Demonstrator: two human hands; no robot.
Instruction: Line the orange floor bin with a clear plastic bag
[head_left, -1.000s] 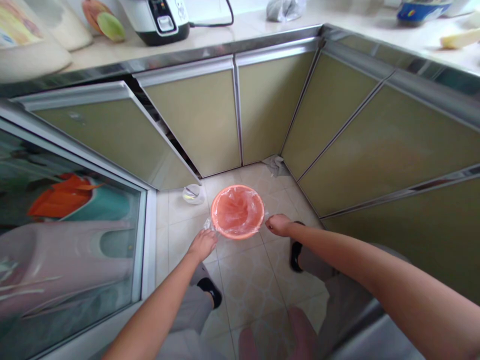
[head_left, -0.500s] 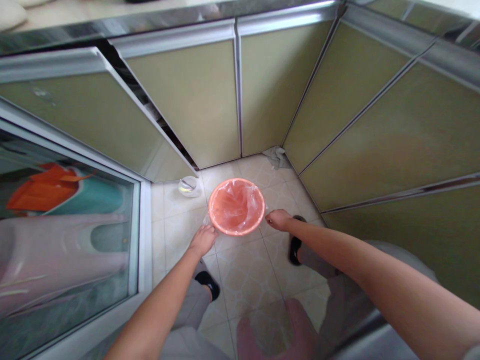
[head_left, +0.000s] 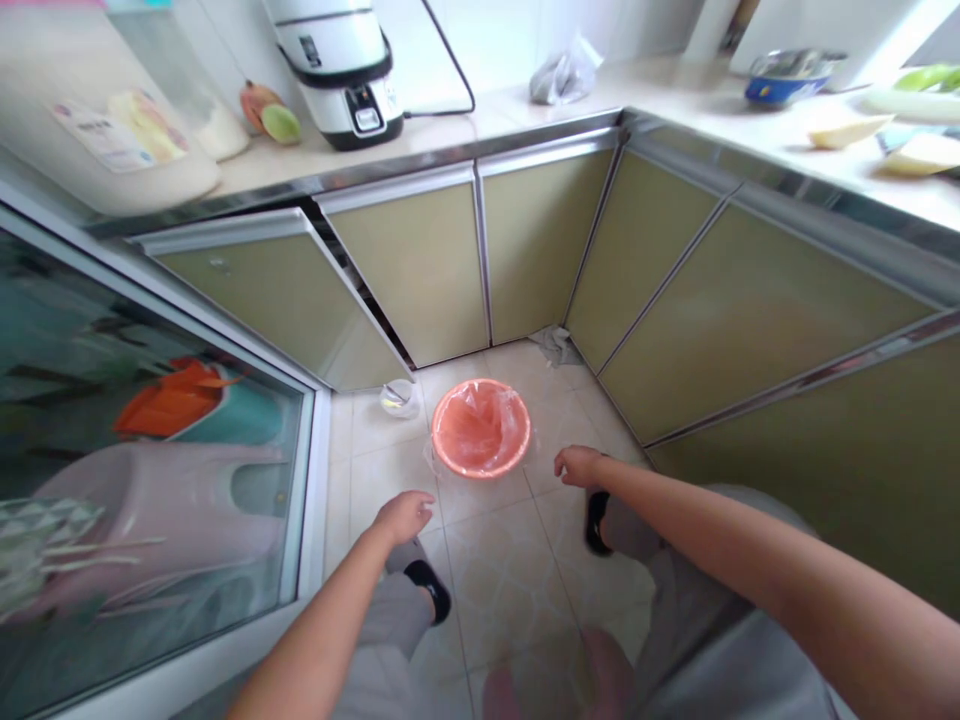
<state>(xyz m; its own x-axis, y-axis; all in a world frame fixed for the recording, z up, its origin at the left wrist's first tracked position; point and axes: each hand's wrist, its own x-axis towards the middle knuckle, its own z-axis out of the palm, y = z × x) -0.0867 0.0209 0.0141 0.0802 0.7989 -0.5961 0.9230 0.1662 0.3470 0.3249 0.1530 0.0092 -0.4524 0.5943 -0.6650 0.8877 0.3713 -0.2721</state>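
A round orange-pink basin [head_left: 454,457], lined with a clear plastic bag [head_left: 502,432], stands on the tiled floor. The bag's thin edge hangs over the rim on both sides. My left hand [head_left: 405,515] is in the air to the lower left of the basin, open, fingers loosely bent, with nothing in it. On the other side, my right hand [head_left: 577,465] hovers apart from the rim, also empty, its fingers loosely curled and partly turned from view. Nearest the basin on its left is a small clear plastic container [head_left: 400,399].
Green cabinet doors [head_left: 412,270] form a corner; one at left is ajar. A grey rag [head_left: 553,345] lies in that corner. On the counter stand a white kitchen appliance [head_left: 337,70], a large jar [head_left: 112,130] and a blue bowl [head_left: 787,80]. A glass door [head_left: 307,500] is at left.
Both hands have come away from the bag's edge at the basin, drawing back and outward. The view has tilted up, bringing the countertop into sight.
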